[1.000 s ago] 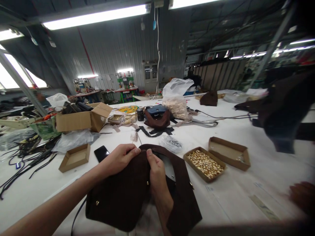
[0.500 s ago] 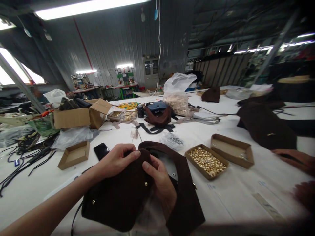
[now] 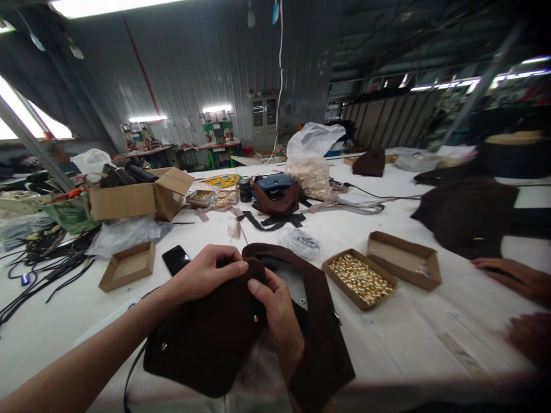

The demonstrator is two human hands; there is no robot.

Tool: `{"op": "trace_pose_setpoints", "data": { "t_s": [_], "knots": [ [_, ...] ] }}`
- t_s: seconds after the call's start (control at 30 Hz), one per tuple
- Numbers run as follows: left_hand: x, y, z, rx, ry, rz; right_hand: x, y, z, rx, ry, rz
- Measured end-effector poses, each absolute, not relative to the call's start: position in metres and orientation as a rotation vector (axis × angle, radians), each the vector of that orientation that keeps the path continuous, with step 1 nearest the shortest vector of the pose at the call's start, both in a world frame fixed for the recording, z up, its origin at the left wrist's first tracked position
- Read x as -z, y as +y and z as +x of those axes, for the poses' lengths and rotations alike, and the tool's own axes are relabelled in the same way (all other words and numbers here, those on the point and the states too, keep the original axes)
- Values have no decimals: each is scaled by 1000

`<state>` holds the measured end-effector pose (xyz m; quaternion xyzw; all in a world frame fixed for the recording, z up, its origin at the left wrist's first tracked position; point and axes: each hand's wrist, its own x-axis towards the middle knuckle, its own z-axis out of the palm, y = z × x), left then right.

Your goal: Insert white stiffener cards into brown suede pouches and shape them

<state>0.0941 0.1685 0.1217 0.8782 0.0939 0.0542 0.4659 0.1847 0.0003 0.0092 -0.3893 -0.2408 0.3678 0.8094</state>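
A dark brown suede bag (image 3: 206,338) with small gold studs lies on the white table (image 3: 413,332) in front of me. My left hand (image 3: 206,274) is closed on the bag's upper edge, thumb pressed to the fabric. My right hand (image 3: 275,312) grips the same edge from the right, fingers curled round the fabric. Just right of the bag stands a shallow cardboard tray of gold rivets (image 3: 359,278), with a second, nearly bare tray (image 3: 404,259) beside it.
A black phone (image 3: 176,259) and a small cardboard tray (image 3: 127,266) lie to the left, beyond them an open carton (image 3: 138,201) and black cords (image 3: 38,269). Another person's hands (image 3: 508,275) rest at the right near a brown bag (image 3: 467,215). Bags and plastic sacks (image 3: 310,166) lie farther back.
My right hand has slid down and left along the bag's edge to meet the left thumb. At the right, the other person's brown bag came down onto the table.
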Motion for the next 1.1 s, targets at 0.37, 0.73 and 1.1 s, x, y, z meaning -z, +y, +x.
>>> {"op": "trace_pose_setpoints", "data": {
  "t_s": [0.37,0.73,1.1],
  "knots": [
    [-119,159,92,-244,95,2307,-6,-1,186,-860,-429,-771],
    [-106,152,93,-386,-24,2424,-9,3,187,-785,-336,-743],
    [-124,135,83,-202,367,2353,-13,0,182,-870,-380,-769]
  ]
}}
